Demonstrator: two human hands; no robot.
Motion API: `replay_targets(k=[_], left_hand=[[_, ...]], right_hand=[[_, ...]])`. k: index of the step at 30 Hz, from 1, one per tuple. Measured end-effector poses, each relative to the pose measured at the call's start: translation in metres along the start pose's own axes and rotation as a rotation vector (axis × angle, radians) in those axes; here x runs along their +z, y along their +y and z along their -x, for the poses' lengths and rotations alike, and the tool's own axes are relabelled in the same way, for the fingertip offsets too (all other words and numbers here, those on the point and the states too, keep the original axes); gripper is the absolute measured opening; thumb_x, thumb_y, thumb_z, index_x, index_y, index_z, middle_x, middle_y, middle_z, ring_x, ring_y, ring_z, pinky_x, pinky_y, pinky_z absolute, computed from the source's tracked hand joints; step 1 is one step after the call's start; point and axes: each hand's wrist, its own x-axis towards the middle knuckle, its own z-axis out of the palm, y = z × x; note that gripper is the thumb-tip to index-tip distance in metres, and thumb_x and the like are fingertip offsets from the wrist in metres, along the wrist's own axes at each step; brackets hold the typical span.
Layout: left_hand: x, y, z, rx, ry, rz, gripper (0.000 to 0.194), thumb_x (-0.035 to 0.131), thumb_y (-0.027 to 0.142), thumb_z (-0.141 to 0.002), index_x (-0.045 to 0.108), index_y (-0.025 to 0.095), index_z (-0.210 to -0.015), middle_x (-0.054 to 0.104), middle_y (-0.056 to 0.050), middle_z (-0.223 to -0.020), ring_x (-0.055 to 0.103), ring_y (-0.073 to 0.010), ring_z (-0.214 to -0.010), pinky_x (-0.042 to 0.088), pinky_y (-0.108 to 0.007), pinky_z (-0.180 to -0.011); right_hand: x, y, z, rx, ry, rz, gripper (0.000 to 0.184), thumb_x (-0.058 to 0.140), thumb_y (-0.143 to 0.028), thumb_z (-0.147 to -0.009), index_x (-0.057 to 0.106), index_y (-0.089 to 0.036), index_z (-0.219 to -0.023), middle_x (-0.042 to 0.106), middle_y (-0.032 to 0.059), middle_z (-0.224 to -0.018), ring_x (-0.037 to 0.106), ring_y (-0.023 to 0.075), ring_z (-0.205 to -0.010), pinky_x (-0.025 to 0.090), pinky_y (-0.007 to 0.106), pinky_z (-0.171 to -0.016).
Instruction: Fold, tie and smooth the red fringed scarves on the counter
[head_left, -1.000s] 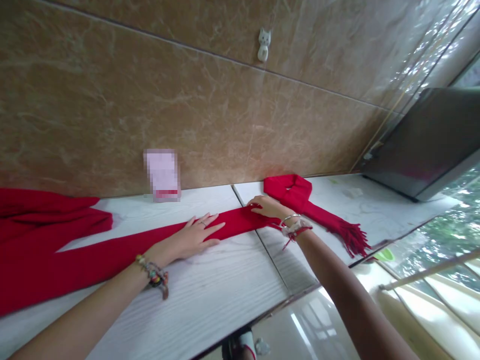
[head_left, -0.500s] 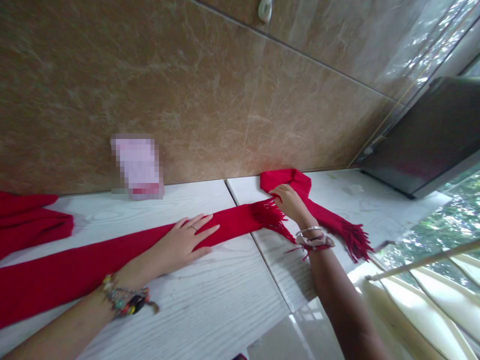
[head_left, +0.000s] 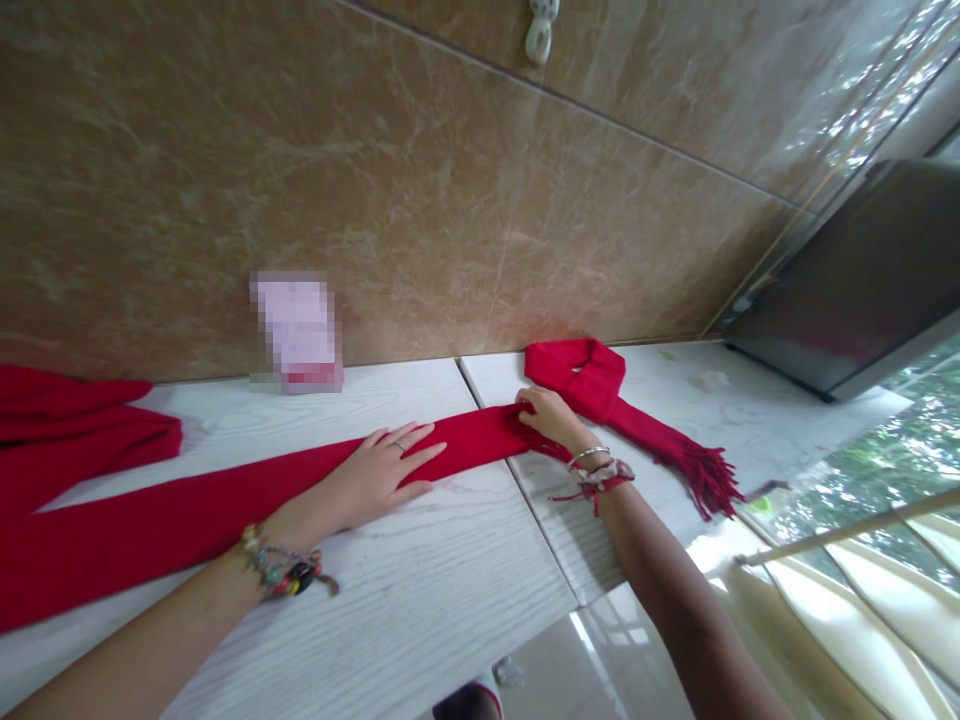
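Fingers, left hand [head_left: 367,485]: apart, laid flat on the red scarf [head_left: 480,437].
Fingers, right hand [head_left: 556,418]: bent at the scarf's right end; whether clamped, cannot tell.
Scarf: on white wood-grain counter [head_left: 450,580], long axis left to right.
Hand nearer that end: right.
Looped red length, 1 [head_left: 601,393]: just beyond right hand.

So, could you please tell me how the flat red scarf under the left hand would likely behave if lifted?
The flat red scarf would probably droop, as the red fabric at left lies in soft folds. It looks thin, lying flat on the white counter, so it may feel light for its size. Loose fringe by the right hand might dangle.
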Motion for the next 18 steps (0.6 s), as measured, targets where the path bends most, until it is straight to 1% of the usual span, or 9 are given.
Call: replay_targets(k=[3, 5, 6, 7, 9, 12, 14, 16, 18], left_hand=[[-0.002, 0.001, 0.000, 0.004, -0.006, 0.006, 0.050, 0.031, 0.049, -0.089, 0.034, 0.028, -0.134, 0.025, -0.008, -0.144, 0.023, -0.0237, -0.131, 0.022, -0.043, -0.103], [-0.003, 0.001, 0.000, 0.007, -0.001, 0.011, 0.049, 0.031, 0.049, -0.089, 0.035, 0.028, -0.134, 0.026, -0.008, -0.144, 0.024, -0.0232, -0.131, 0.022, -0.042, -0.103], [-0.003, 0.001, 0.000, 0.007, 0.002, 0.014, 0.049, 0.031, 0.049, -0.089, 0.035, 0.027, -0.134, 0.026, -0.008, -0.144, 0.024, -0.0232, -0.131, 0.023, -0.042, -0.103], [-0.003, 0.001, 0.000, 0.006, 0.003, 0.017, 0.049, 0.032, 0.049, -0.089, 0.035, 0.027, -0.133, 0.026, -0.008, -0.144, 0.024, -0.0232, -0.131, 0.023, -0.042, -0.103], [-0.002, 0.000, 0.000, 0.005, 0.008, 0.024, 0.049, 0.032, 0.049, -0.089, 0.035, 0.028, -0.133, 0.027, -0.008, -0.144, 0.024, -0.0231, -0.131, 0.023, -0.042, -0.103], [0.000, -0.001, 0.000, 0.007, 0.023, 0.032, 0.050, 0.032, 0.050, -0.089, 0.035, 0.029, -0.133, 0.027, -0.007, -0.144, 0.025, -0.0230, -0.130, 0.023, -0.042, -0.103], [0.001, -0.001, 0.000, 0.007, 0.027, 0.027, 0.050, 0.033, 0.051, -0.088, 0.035, 0.029, -0.133, 0.027, -0.007, -0.144, 0.026, -0.0232, -0.130, 0.023, -0.042, -0.103], [0.001, 0.000, 0.000, 0.005, 0.021, 0.018, 0.051, 0.034, 0.051, -0.088, 0.035, 0.028, -0.133, 0.027, -0.007, -0.144, 0.026, -0.0233, -0.130, 0.023, -0.042, -0.103], [0.001, 0.000, 0.000, 0.003, 0.015, 0.014, 0.051, 0.034, 0.050, -0.088, 0.035, 0.028, -0.134, 0.026, -0.007, -0.144, 0.025, -0.0234, -0.130, 0.022, -0.042, -0.103]], right_hand=[[-0.004, 0.006, 0.004, 0.134, 0.025, 0.091, 0.020, 0.050, -0.009, -0.073, 0.062, -0.015, -0.087, 0.062, 0.0097, -0.092, 0.056, 0.0195, -0.084, 0.041, 0.025, -0.069], [-0.006, 0.014, 0.006, 0.226, 0.088, 0.115, 0.026, 0.046, -0.003, -0.070, 0.063, -0.015, -0.086, 0.062, 0.0101, -0.091, 0.057, 0.0195, -0.085, 0.042, 0.025, -0.071], [-0.007, 0.018, 0.008, 0.236, 0.125, 0.097, 0.030, 0.045, 0.000, -0.068, 0.063, -0.015, -0.086, 0.063, 0.0097, -0.091, 0.056, 0.0191, -0.085, 0.042, 0.025, -0.073], [-0.009, 0.022, 0.009, 0.212, 0.162, 0.061, 0.033, 0.044, 0.002, -0.066, 0.063, -0.015, -0.086, 0.063, 0.0092, -0.091, 0.056, 0.0187, -0.086, 0.042, 0.026, -0.076], [-0.012, 0.026, 0.010, 0.097, 0.237, -0.031, 0.037, 0.042, 0.004, -0.063, 0.064, -0.015, -0.085, 0.062, 0.0085, -0.093, 0.055, 0.0183, -0.090, 0.042, 0.027, -0.082], [-0.014, 0.014, 0.009, -0.106, 0.316, -0.145, 0.038, 0.040, 0.004, -0.063, 0.064, -0.015, -0.086, 0.061, 0.0079, -0.098, 0.053, 0.0177, -0.096, 0.040, 0.029, -0.087], [-0.013, -0.002, 0.008, -0.175, 0.292, -0.172, 0.035, 0.041, 0.001, -0.068, 0.063, -0.016, -0.088, 0.061, 0.0072, -0.096, 0.053, 0.0168, -0.094, 0.040, 0.028, -0.085], [-0.009, -0.016, 0.007, -0.191, 0.170, -0.136, 0.029, 0.042, -0.003, -0.073, 0.062, -0.016, -0.089, 0.062, 0.0066, -0.091, 0.055, 0.0158, -0.087, 0.041, 0.027, -0.081], [-0.007, -0.023, 0.007, -0.152, 0.026, -0.047, 0.026, 0.043, -0.006, -0.075, 0.062, -0.015, -0.089, 0.063, 0.0066, -0.090, 0.056, 0.0156, -0.084, 0.041, 0.025, -0.078]])
